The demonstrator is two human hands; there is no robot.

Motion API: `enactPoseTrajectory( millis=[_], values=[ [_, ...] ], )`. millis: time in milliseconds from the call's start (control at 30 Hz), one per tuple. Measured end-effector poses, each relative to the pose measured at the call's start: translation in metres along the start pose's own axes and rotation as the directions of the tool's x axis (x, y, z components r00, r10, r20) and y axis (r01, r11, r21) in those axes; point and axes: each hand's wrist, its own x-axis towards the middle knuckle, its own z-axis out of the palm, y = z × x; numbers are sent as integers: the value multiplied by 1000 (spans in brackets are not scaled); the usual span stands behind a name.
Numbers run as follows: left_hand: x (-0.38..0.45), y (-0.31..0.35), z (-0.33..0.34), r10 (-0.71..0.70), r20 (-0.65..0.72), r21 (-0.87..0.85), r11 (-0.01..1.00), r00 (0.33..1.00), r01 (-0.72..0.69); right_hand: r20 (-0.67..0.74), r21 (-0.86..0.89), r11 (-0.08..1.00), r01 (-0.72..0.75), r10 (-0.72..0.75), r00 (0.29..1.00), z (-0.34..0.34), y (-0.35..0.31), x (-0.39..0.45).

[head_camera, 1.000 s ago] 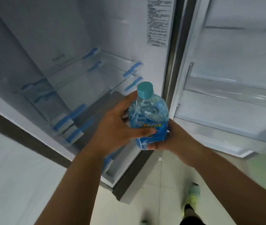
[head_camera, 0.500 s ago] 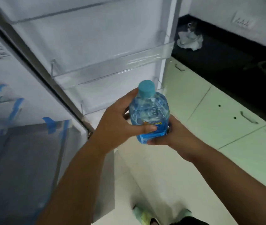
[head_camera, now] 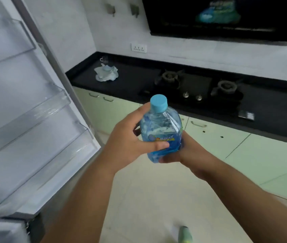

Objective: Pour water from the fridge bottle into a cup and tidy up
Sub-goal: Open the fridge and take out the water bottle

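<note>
A clear blue water bottle [head_camera: 160, 130] with a light blue cap stays upright in front of me, held by both hands. My left hand [head_camera: 130, 139] grips its side, thumb across the label. My right hand [head_camera: 183, 151] wraps round its lower part from the right. A small glass cup [head_camera: 104, 58] stands at the far left corner of the black counter [head_camera: 135, 79], behind a crumpled white cloth [head_camera: 106, 74].
The open fridge door [head_camera: 25, 111] with clear shelves fills the left side. A two-burner gas hob [head_camera: 197, 86] sits in the counter under a black range hood [head_camera: 226, 18]. Pale green cabinets [head_camera: 226, 142] run below. My foot [head_camera: 184, 234] is on the tiled floor.
My view has swung right, away from the fridge interior toward the counter and hob. Both hands still hold the bottle in the same grip.
</note>
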Motion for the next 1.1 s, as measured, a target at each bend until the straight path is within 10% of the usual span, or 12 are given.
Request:
enactPoseTrajectory(
  millis=[567, 1100],
  values=[
    [15, 18, 175, 151, 639, -108, 989, 754, -106, -598, 342, 939, -39, 250, 762, -50, 115, -154],
    [77, 117, 395, 215, 769, -136, 975, 602, -175, -739, 425, 905, -23, 362, 568, -248, 154, -243]
  ],
)
